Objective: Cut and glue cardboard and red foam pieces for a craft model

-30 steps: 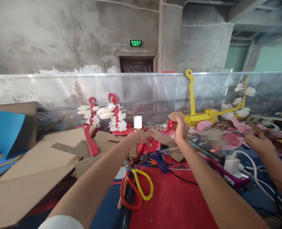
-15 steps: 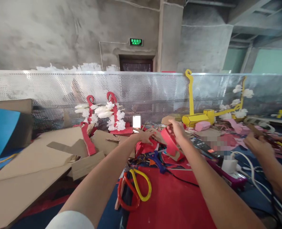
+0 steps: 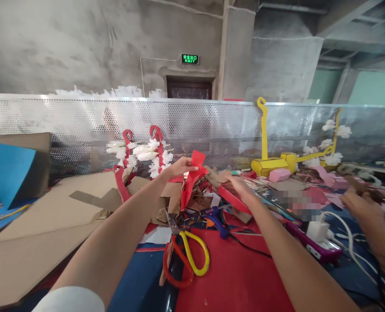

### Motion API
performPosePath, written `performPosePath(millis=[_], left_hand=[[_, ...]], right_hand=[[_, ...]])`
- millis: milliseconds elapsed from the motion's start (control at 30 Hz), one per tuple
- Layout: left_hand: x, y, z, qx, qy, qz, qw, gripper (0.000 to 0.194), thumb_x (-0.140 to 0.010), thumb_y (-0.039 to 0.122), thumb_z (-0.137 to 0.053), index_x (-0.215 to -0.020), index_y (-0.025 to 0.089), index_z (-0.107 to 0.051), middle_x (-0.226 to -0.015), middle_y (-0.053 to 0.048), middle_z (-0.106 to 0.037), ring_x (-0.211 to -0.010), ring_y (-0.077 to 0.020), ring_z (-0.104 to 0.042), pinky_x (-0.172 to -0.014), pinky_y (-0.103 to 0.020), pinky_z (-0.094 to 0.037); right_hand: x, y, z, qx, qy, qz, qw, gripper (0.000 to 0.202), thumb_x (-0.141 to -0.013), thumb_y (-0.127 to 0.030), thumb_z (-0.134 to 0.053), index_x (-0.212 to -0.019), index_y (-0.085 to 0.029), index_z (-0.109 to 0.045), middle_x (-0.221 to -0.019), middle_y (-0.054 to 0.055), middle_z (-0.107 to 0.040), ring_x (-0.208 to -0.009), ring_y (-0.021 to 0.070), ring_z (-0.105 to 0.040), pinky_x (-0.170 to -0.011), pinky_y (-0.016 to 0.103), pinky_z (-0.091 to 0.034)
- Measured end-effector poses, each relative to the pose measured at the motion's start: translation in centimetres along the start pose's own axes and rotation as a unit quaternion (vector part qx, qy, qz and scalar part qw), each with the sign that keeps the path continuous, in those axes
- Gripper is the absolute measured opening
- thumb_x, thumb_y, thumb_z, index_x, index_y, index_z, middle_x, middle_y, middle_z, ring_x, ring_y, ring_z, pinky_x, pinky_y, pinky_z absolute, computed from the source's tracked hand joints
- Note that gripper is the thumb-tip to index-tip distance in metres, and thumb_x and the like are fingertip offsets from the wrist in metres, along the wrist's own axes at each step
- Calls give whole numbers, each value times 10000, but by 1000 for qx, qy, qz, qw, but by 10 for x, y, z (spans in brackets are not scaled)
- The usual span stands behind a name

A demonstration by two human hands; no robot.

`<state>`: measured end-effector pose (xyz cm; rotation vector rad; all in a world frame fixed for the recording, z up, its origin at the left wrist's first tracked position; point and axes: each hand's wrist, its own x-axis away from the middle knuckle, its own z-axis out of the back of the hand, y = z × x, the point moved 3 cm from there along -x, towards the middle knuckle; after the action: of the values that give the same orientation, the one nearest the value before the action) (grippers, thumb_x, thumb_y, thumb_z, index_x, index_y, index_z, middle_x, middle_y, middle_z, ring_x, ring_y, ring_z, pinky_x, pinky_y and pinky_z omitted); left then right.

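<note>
My left hand (image 3: 181,167) pinches a bright red paper piece (image 3: 192,182), raised above the scraps, with its lower end hanging down. To the right, my right hand (image 3: 234,181) is closed on a red-covered cardboard piece (image 3: 234,199) whose brown underside shows; its fingertips are partly hidden. A blue glue gun (image 3: 217,222) lies just below, between the two forearms. Nearer to me are scissors (image 3: 199,255) with one red and one yellow handle, resting at the edge of a red sheet (image 3: 238,271).
Large cardboard sheets (image 3: 46,216) cover the left side. Red hook shapes with white flowers (image 3: 153,149) stand behind. A yellow model (image 3: 269,164) sits at the back right. Further right are a purple power strip (image 3: 316,247) with white cables and a co-worker's hand (image 3: 363,206).
My left hand has come out of the scrap pile, up and to the left, lifting the red paper piece. The right hand has lowered slightly with the red cardboard piece.
</note>
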<state>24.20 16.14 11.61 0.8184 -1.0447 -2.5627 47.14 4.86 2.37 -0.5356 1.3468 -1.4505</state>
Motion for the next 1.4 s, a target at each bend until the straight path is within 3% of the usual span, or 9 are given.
performPosePath(millis=[267,433,600,700,800,900,1133,1300,1400], left_hand=[[12,-4,19,106,116,-26,987,518,-676,559,-871,-872,97,-742,-747,-74,-761,-639,-155,-656,-645,-273,-522],[10,-12,15,146,130,-24,980,482,-673,512,-892,-896,113,-738,-745,-56,-756,-611,-140,-648,-636,-266,-518],[12,-14,10,168,129,-19,977,444,-701,471,-890,-931,128,-730,-794,-44,-767,-650,-139,-667,-656,-254,-522],[15,-14,5,176,109,-6,978,412,-712,445,-892,-900,117,-729,-742,-41,-753,-603,-127,-648,-634,-247,-514],[18,-14,2,188,98,2,977,426,-703,443,-901,-900,108,-728,-761,-61,-760,-616,-136,-657,-624,-243,-506],[20,-16,0,208,100,-1,973,458,-689,483,-902,-873,111,-709,-754,-64,-747,-634,-142,-657,-634,-246,-503],[26,-18,-8,233,43,17,971,481,-710,450,-888,-1049,160,-710,-810,-21,-698,-716,-133,-651,-737,-261,-511],[31,-22,-9,165,-56,99,980,470,-655,383,-918,-1026,173,-719,-741,23,-640,-542,-77,-502,-506,-193,-383],[31,-27,-8,142,-91,130,977,484,-600,373,-944,-980,161,-733,-716,17,-661,-562,-109,-555,-524,-213,-430]], right_hand=[[0,-5,2,30,9,52,998,343,-931,-425,-495,-843,-184,-723,-934,117,-791,-960,285,-733,-827,394,-576],[3,-3,-7,116,-44,145,982,305,-776,-401,-763,-564,-206,-666,-1247,132,-727,-1338,387,-543,-1144,524,-395],[27,-17,-39,354,-40,359,862,262,-950,-402,-639,-896,-209,-807,-1666,79,-348,-1554,424,-206,-1199,706,-190],[35,-36,-62,399,-49,430,808,267,-1016,-299,-551,-1177,-262,-761,-1620,61,-439,-1556,371,-234,-1204,725,-154],[34,-48,-74,379,-48,443,811,276,-1017,-227,-537,-1197,-231,-747,-1391,91,-671,-1436,327,-447,-1210,642,-260],[32,-49,-74,340,-53,450,824,273,-1026,-233,-520,-1160,-183,-753,-1285,110,-723,-1286,294,-572,-1154,509,-405],[35,-43,-67,325,-65,444,833,297,-1049,-263,-467,-1153,-178,-732,-1337,112,-683,-1259,285,-610,-1104,463,-467],[39,-46,-65,315,-81,432,842,314,-1042,-258,-455,-1128,-171,-745,-1310,132,-702,-1240,291,-641,-1092,457,-485],[40,-49,-63,307,-94,434,842,302,-1027,-272,-481,-1141,-245,-759,-1315,113,-708,-1246,274,-649,-1084,420,-494]])
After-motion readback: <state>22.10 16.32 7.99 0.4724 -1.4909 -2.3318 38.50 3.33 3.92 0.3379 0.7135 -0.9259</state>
